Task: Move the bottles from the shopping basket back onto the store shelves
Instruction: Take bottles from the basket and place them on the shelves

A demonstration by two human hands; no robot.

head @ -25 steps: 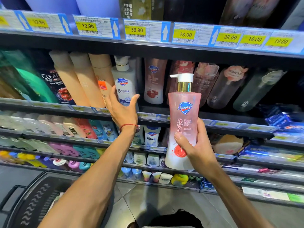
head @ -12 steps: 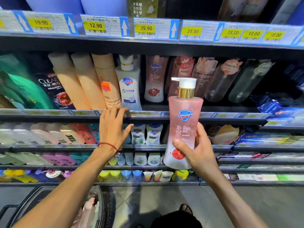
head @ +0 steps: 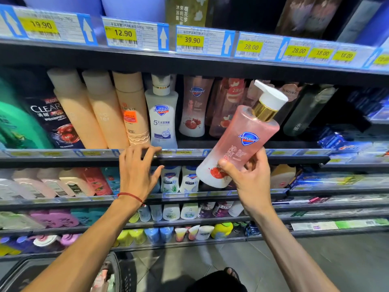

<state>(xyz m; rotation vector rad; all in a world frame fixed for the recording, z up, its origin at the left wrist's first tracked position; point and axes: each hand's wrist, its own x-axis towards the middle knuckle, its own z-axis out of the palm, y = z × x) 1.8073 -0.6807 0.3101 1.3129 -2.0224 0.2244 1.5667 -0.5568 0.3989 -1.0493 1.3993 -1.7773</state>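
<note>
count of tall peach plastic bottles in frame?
3, side by side on the shelf above the left hand: leftmost tall peach plastic bottle, middle one, rightmost one with an orange sticker, beside the white Safeguard pump bottle. More may be hidden behind them.

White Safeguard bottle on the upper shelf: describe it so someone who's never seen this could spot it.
Take the shelf under the yellow price tags and find three peach bottles there. The white Safeguard bottle stands just right of them. Its neighbours are peach or pink; it alone is white with a blue shield.
</note>
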